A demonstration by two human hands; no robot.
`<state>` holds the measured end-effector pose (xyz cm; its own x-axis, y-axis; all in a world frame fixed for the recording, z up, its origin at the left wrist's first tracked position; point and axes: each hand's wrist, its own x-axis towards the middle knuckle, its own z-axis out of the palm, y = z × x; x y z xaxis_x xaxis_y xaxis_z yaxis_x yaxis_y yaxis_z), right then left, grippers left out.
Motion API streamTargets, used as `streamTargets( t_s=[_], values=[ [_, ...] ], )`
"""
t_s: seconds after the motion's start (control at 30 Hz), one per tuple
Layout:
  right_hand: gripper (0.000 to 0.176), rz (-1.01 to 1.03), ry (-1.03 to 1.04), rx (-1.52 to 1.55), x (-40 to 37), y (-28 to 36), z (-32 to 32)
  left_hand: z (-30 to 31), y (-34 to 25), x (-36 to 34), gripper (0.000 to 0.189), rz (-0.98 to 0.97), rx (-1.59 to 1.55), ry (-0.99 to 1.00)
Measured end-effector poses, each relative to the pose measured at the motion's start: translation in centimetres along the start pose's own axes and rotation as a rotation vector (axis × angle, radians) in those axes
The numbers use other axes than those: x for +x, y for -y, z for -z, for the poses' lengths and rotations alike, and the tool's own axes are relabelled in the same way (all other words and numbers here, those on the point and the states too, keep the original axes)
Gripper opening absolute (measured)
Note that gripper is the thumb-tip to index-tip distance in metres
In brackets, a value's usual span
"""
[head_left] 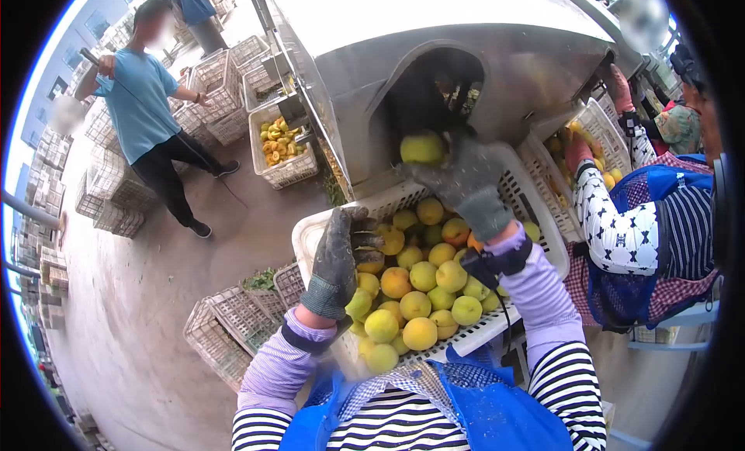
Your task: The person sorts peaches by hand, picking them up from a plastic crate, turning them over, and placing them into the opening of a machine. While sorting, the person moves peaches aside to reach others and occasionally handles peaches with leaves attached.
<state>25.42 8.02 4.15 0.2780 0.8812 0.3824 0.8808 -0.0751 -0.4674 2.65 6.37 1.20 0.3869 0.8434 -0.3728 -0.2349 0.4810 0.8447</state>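
A white plastic crate (310, 232) full of yellow-green peaches (423, 276) stands right in front of me. My right hand (466, 179), in a dark grey glove and smeared by motion, holds a greenish peach (424, 148) before the rounded opening (419, 82) of a metal machine (504, 59). At the crate's left side, my left hand (338, 253), also gloved, has its fingers stretched out over the peaches; no fruit shows in it. A black strap and a hanging cord are at my right wrist.
On the right a co-worker (628, 226) reaches into another crate of fruit (605, 133). A person in a blue shirt (140, 102) stands at left, near a crate of cut fruit (281, 145). More crates (233, 319) sit on the floor at my left.
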Motion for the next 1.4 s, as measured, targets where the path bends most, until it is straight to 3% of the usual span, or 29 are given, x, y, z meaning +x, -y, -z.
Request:
streamTargets(
  t_s=[0.13,0.2,0.3,0.4,0.47,0.5,0.57,0.6,0.73,0.83,0.9,1.0,1.07,1.1,1.2,1.3,1.33,1.4],
  values=[
    [0.066,0.227,-0.188,0.04,4.9,-0.7,-4.5,-1.2,0.6,0.1,0.051,-0.024,0.469,0.122],
    [0.058,0.078,-0.054,0.0,4.4,0.5,-1.4,-2.3,1.6,0.2,0.058,-0.053,0.664,0.197],
    [0.065,0.096,0.347,-0.052,-0.4,-3.2,1.2,-3.2,4.6,1.8,0.061,-0.158,1.3,0.401],
    [0.066,0.287,1.062,-0.287,-7.7,-7.4,0.3,-4.8,8.3,4.2,0.063,0.03,1.652,0.701],
    [0.071,0.455,1.123,-0.277,-14.3,-11.5,-4.0,-3.4,14.2,6.8,0.063,-0.058,1.686,0.874],
    [0.073,0.417,1.084,-0.261,-14.9,-11.4,-4.3,-3.0,16.0,8.1,0.063,-0.105,1.706,0.964],
    [0.075,0.337,1.008,-0.229,-15.4,-11.2,-4.3,-4.5,17.5,7.3,0.055,-0.131,1.798,0.762],
    [0.075,0.283,0.933,-0.135,-15.5,-11.8,-3.8,-4.7,18.0,6.9,0.051,-0.144,1.838,0.662],
    [0.072,0.046,0.607,0.388,-14.3,-12.0,2.2,-3.0,21.1,9.5,0.039,-0.299,1.959,0.709],
    [0.071,-0.233,0.547,0.924,-15.1,-11.2,4.8,-2.1,18.9,10.4,0.035,-0.261,1.865,0.68],
    [0.07,-0.247,0.537,1.028,-16.0,-10.8,5.0,-2.3,16.0,11.3,0.04,-0.298,1.844,0.762],
    [0.071,-0.373,0.587,1.317,-16.6,-10.0,4.9,-2.1,16.3,7.6,0.034,-0.611,1.723,0.766],
    [0.073,-0.493,0.614,1.588,-17.5,-9.2,4.9,-4.5,18.1,6.0,0.04,-0.328,1.906,0.688],
    [0.074,-0.492,0.599,1.58,-18.4,-9.6,3.9,-5.0,19.6,5.9,0.044,-0.179,1.988,0.646],
    [0.08,-0.451,0.603,1.484,-18.6,-9.1,4.6,-7.3,15.8,6.1,0.057,0.021,2.057,0.883],
    [0.081,-0.353,0.445,1.098,-18.0,-7.9,4.7,-5.2,16.4,6.0,0.054,-0.366,1.884,0.817],
    [0.082,-0.451,0.414,1.179,-18.2,-7.8,4.1,-4.4,16.4,6.2,0.053,-0.312,1.647,0.765],
    [0.082,-0.323,0.325,1.026,-17.8,-7.8,4.2,-3.2,13.0,5.5,0.049,-0.205,1.167,0.657]
  ],
)
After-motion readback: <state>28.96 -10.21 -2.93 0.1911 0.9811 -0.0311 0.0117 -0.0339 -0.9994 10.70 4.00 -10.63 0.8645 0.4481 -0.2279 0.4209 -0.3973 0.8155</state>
